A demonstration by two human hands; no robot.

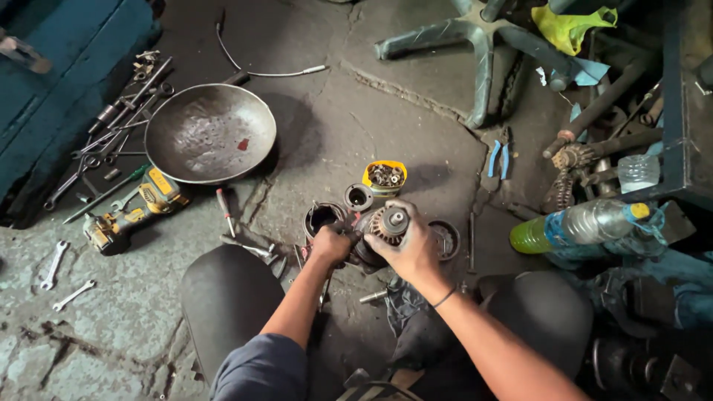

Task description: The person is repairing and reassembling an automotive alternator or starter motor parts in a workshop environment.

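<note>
Greasy metal motor part on floor btwn knees, centre | R hand clamped over its top, L hand closed on its side | risk: oily grip slips, part tips onto yellow cup of screws just behind, scatters them.

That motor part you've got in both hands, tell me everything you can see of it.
The motor part is a dark, greasy metal assembly, roughly round, with a ribbed, lighter metal face and a short shaft stub turned up toward the camera. It is held just above the cracked floor, between the knees. The right hand wraps its right side; the left hand grips its left edge. Its underside is hidden.
</note>
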